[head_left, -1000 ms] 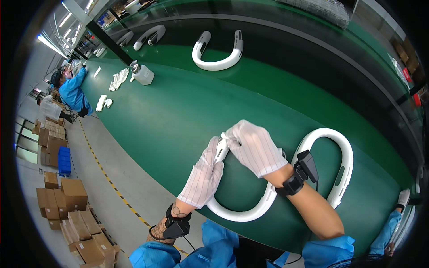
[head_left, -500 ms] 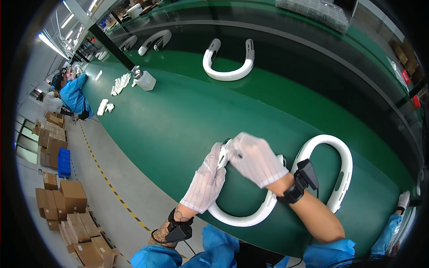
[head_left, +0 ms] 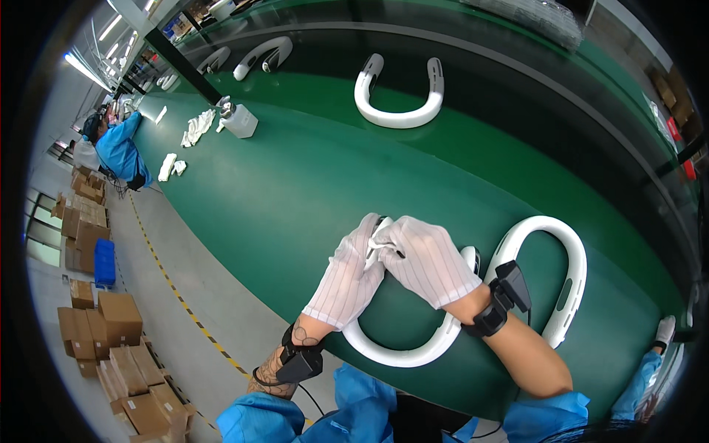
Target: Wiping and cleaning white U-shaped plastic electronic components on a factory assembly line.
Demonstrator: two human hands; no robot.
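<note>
A white U-shaped neck fan point(head_left: 402, 357) rests on the green bench in front of me, its curve toward me. My left hand point(head_left: 346, 277), in a white striped glove, is closed round the fan's left arm near its tip. My right hand point(head_left: 428, 260), gloved alike, pinches at that same tip, its fingers against the left hand's. Something small and white shows between the right fingertips, too covered to name. The fan's other tip point(head_left: 470, 257) shows beyond my right hand. To the right lies a second white neck fan point(head_left: 576, 269), curve pointing away, partly behind my right wrist.
Another neck fan point(head_left: 401, 118) lies on the dark conveyor belt point(head_left: 509, 96) beyond the bench, with more at far left. A squarish bottle point(head_left: 240, 122) and white cloths point(head_left: 198, 128) stand left. A co-worker point(head_left: 122, 151) sits far left; another person's gloved hand point(head_left: 666, 328) is at right.
My right hand has lowered and turned, its fingers now pinched against the fan's tip beside my left hand. The fans on the belt have shifted slightly right relative to the bottle.
</note>
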